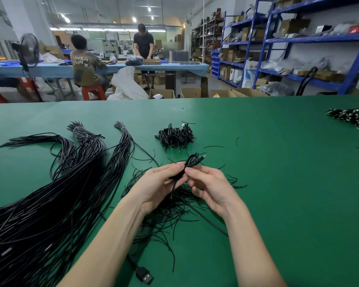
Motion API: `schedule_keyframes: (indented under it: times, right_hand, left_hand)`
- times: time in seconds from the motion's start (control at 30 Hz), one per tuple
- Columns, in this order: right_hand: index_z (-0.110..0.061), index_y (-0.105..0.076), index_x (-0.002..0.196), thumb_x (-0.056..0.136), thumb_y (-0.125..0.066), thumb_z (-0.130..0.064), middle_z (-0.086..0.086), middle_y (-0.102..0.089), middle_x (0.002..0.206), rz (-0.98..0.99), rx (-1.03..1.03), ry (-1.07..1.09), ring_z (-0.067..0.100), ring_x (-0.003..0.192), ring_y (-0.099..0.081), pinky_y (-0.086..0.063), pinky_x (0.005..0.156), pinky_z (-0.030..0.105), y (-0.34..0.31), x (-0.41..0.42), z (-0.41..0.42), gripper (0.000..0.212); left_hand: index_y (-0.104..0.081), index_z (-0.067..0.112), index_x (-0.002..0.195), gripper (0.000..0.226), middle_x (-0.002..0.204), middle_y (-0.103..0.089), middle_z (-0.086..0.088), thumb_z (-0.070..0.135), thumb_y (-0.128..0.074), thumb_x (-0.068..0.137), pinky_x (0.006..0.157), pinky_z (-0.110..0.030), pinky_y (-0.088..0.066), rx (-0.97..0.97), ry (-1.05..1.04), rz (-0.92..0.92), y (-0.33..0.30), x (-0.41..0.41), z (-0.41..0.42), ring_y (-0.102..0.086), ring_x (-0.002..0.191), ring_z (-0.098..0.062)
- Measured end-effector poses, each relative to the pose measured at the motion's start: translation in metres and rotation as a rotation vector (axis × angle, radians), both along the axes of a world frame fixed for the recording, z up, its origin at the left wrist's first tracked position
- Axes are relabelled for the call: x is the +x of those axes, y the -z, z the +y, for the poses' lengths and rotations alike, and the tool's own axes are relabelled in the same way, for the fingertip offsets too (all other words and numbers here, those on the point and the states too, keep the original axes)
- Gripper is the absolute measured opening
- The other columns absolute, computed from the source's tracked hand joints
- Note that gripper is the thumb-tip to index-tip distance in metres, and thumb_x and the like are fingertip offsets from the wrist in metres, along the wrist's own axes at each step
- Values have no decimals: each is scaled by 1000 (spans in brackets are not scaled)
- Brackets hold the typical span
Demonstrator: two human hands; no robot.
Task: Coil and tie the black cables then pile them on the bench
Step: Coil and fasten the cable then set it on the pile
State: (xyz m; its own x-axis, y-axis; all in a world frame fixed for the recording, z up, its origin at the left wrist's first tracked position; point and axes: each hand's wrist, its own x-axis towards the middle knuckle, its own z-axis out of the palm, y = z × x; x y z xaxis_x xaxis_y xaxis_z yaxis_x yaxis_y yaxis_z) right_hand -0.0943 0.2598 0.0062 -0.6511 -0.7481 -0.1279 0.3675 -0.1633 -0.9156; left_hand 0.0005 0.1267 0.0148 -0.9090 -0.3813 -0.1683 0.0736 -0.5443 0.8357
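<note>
Head view. Left of the hands, a large sheaf of uncoiled black cables (56, 193) fans across the green worktop (288, 183): most of the job looks undone. Left hand (155, 187) and right hand (209, 187) both pinch one small coiled cable (192, 161) at its waist, likely mid-tie. Loose tie strands (168, 212) lie under the hands. Beyond them, a small pile of finished coils (175, 136). Cardboard boxes (162, 93) past the worktop's far edge; contents unclear.

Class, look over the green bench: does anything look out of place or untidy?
Yes. Short black ties lie strewn loose under the hands instead of bundled, and several strays sit apart near the coiled pile. Nothing looks damaged.
</note>
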Motion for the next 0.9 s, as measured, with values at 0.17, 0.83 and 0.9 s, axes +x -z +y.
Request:
schedule_keyframes:
  times: [0.17, 0.83, 0.9]
  right_hand:
    - [-8, -74, 98, 81, -78, -13, -1, -68, 79, 51, -10, -93, 6, 64, -61, -55, 57, 19, 1, -6, 6, 19]
    - [-12, -73, 90, 95, -62, 8, -5, -68, 76, 677, 387, -849, 7, 68, -61, -55, 66, 21, -37, -56, 12, 23]
    - [-10, -71, 93, 95, -63, 5, -8, -68, 74, 742, 498, -990, 3, 67, -60, -52, 64, 17, -55, -62, 3, 18]
  left_hand:
    - [-82, 3, 82, 14, 93, -76, -15, 3, -77, 69, 68, -18, -58, 68, -14, -20, -3, 0, -2, -75, 79, -15]
    - [-81, 7, 74, 4, 88, -77, -11, 5, -83, 73, 79, -21, -57, -518, 486, -158, -27, 16, -16, -71, 88, -21]
    - [-81, 12, 72, 6, 83, -77, -10, 8, -85, 70, 91, -30, -56, -736, 538, -191, -41, 14, -14, -68, 99, -32]
